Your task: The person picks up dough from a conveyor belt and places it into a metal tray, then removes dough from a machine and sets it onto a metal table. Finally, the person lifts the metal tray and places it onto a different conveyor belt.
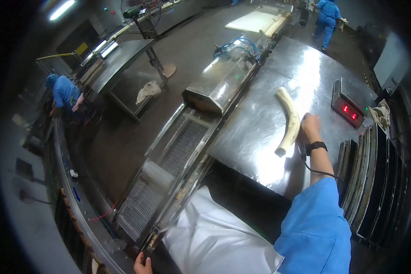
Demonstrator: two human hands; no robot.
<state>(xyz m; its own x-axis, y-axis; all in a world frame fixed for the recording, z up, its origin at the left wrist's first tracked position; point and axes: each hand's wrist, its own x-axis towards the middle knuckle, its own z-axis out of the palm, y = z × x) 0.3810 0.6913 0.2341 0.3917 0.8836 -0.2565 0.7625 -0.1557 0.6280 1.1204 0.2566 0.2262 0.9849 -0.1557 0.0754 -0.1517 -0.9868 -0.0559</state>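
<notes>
A long, pale, curved roll of dough [289, 123] lies on the steel table [246, 132]. Right beside it, my right hand [311, 126] rests over the table with its fingers curled in; whatever they hold, if anything, is hidden. There is a dark watch on that wrist, and a black cable runs under the forearm. At the bottom edge, my left hand [142, 265] is only partly in view, by the near end of the mesh conveyor [146, 196]. Its thumb and a finger show slightly apart, with nothing visible between them.
A scale [347, 107] with red digits stands at the table's right side. Below it, several dark trays [370, 178] stand on edge near my right arm. A metal-covered machine [223, 77] sits over the conveyor. Two people in blue work farther off, at left and back right.
</notes>
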